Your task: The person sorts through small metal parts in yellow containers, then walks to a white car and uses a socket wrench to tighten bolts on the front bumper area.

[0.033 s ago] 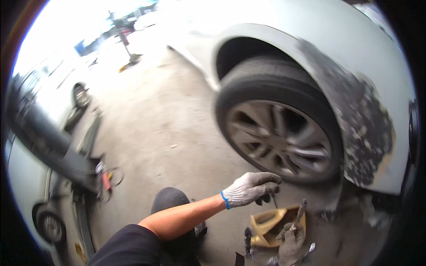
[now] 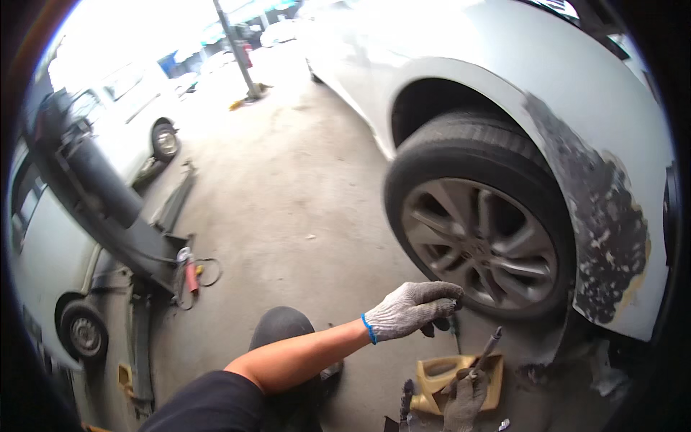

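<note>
My left hand, in a white knit glove with dirty grey fingers and a blue cuff edge, is held out in front of the car wheel. Its fingers are curled together; a thin thing shows just below the fingertips, too small to make out. Low in the view, my right hand, in a soiled glove, is closed round a dark greasy rod that points up and to the right. Behind that hand a yellow-tan plastic jug lies on the floor. A dark ribbed piece is left of it.
A white car with a scraped dark patch on its bodywork stands at the right. At the left are a grey lift post, a red-handled tool with a cable, and another pale car. My bent knee is below.
The view has shifted, so the wheel and cars sit further right and lower, and they look sharper. The rod in my right hand leans more to the right. My left hand keeps its curled shape.
</note>
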### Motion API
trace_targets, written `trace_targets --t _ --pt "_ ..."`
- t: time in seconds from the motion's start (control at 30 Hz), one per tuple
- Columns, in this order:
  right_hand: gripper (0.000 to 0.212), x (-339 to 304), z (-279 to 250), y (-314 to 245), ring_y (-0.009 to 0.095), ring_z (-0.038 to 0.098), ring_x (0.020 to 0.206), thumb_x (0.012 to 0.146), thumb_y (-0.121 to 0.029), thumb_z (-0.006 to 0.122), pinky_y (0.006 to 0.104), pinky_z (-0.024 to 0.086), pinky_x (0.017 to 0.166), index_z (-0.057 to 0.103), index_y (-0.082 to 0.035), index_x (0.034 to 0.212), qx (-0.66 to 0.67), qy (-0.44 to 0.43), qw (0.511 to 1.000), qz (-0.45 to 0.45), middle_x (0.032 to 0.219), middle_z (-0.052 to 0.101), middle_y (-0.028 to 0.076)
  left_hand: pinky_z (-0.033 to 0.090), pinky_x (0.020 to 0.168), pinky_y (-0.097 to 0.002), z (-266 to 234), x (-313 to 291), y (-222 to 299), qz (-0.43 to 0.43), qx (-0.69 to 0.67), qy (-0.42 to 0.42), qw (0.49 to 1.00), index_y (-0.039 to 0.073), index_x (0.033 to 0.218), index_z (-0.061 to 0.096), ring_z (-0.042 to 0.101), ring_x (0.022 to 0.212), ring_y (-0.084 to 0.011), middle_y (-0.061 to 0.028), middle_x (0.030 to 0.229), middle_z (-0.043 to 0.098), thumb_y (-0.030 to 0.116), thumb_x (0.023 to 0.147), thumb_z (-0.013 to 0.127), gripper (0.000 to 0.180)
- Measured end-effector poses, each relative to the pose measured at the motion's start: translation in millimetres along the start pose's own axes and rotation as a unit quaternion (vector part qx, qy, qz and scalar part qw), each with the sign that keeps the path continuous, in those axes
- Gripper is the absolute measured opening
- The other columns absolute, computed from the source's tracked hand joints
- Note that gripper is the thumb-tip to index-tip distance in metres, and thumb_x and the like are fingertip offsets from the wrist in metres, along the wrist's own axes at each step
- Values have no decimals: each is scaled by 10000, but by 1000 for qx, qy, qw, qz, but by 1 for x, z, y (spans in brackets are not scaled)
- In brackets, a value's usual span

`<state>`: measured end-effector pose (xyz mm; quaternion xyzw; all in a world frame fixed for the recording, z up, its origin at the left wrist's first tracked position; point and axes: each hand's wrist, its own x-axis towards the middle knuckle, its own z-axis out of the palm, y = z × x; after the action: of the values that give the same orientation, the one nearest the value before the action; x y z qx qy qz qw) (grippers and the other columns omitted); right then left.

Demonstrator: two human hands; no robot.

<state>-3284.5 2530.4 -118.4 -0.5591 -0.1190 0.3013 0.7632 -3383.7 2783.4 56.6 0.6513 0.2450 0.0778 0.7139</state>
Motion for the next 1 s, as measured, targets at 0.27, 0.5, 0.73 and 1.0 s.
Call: trace_targets --t 0.27,0.5,0.73,1.0 --pt "113 -10 30 -3 55 529 667 905 -47 666 205 439 612 644 -44 1016 -29 -193 979 59 831 598 -12 528 585 -260 -13 -129 -10 3 -60 201 978 -17 1326 603 624 690 -115 -139 1083 710 97 962 660 385" --pt "138 -20 18 6 35 513 660 899 -57 690 201 426 595 653 -54 1032 -37 -272 959 74 792 590 -34 481 562 -240 4 -149 -1 -46 66 229 970 2 1279 590 558 653 -91 -80 934 676 217 937 682 414" --pt "124 -34 15 -28 61 550 650 909 -32 653 223 475 603 604 -15 1022 -32 -258 960 107 775 602 -4 485 571 -236 -12 -132 3 -56 49 134 988 19 1232 643 565 679 -82 -69 940 676 220 940 685 358" --pt "103 -34 5 -23 66 550 715 900 -5 631 229 467 651 608 4 1000 -40 -251 966 52 810 612 5 511 579 -253 -7 -124 -5 -26 -37 72 996 35 1231 615 601 688 -105 -111 1018 697 209 919 728 374"
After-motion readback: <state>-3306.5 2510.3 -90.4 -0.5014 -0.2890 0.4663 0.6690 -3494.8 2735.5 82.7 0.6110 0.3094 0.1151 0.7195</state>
